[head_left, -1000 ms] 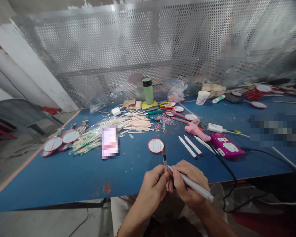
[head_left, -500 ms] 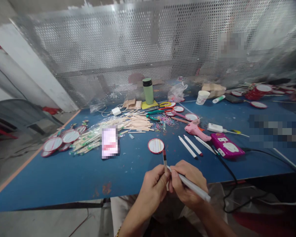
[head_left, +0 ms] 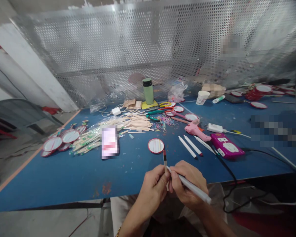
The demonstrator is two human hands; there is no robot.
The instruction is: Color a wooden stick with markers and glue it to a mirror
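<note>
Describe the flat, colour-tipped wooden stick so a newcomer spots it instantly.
Along the near edge of the blue tabletop, find the bare left hand. It pinches the flat wooden stick. Unlike the pale wooden sticks piled farther back, its upper end is dark red and black.

No text, label, brand, number or sign can be read.

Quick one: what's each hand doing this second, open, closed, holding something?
Left hand: closed, holding a thin stick with a dark-banded end.
Right hand: closed around a white marker, its tip end beside the stick.
</note>
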